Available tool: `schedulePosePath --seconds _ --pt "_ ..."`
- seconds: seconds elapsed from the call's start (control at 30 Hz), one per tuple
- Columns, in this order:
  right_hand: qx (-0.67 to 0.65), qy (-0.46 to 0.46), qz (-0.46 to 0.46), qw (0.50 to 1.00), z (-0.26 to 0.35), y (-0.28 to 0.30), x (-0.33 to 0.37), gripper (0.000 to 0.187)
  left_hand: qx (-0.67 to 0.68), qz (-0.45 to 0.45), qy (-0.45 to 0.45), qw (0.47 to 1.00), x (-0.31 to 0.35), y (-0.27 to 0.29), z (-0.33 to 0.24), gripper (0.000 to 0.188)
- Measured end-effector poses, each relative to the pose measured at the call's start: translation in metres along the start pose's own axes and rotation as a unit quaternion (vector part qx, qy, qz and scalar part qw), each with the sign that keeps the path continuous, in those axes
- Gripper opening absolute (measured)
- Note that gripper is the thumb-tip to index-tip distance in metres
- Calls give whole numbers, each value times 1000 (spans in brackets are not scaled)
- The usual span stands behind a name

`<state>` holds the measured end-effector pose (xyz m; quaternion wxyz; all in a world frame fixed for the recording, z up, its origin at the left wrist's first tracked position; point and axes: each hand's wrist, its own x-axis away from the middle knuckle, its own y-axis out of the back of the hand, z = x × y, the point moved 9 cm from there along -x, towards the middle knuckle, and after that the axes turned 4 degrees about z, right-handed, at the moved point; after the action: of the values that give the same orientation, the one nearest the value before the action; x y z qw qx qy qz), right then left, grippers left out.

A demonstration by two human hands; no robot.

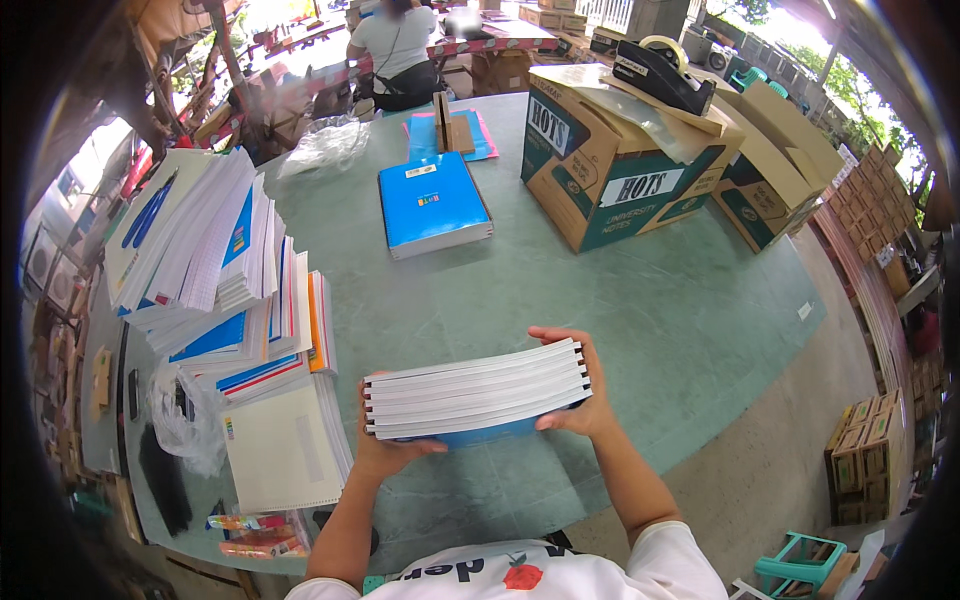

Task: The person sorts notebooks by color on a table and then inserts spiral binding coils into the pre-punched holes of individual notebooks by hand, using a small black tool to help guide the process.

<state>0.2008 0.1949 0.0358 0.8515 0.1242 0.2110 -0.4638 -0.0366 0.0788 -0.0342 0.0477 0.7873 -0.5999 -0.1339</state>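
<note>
Between my two hands is a thick stack of notebooks (480, 392), its white page edges facing up and a blue cover showing along the near side. My left hand (388, 445) grips the left end, thumb along the blue cover. At the other end, my right hand (583, 395) wraps round the corner with the thumb in front and fingers behind. Farther off on the green table (420, 310) lies a neat blue pile of notebooks (433, 202). Whether the held stack touches the tabletop I cannot tell.
Leaning piles of notebooks (210, 230) with blue pens (150, 210) fill the left side, beside a clear plastic bag (188, 420). A cardboard box (620, 160) carrying a tape dispenser (665, 78) stands back right, near an open carton (775, 165). A wooden stand (453, 128) is behind; a person (395, 50) sits beyond.
</note>
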Motion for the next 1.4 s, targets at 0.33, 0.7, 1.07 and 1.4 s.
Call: schedulePosePath --seconds 0.33,0.7,1.07,1.4 --pt "-51 -53 -42 996 -18 1 16 97 -150 206 58 965 20 -27 74 96" --pt "-303 -184 -175 918 -74 46 -77 61 240 45 166 956 -33 4 35 75" --pt "-408 -348 -266 801 -199 36 -177 49 265 -43 168 949 -206 38 27 75" --pt "-214 -375 -155 888 -240 54 -264 40 255 16 106 961 -362 100 55 52"
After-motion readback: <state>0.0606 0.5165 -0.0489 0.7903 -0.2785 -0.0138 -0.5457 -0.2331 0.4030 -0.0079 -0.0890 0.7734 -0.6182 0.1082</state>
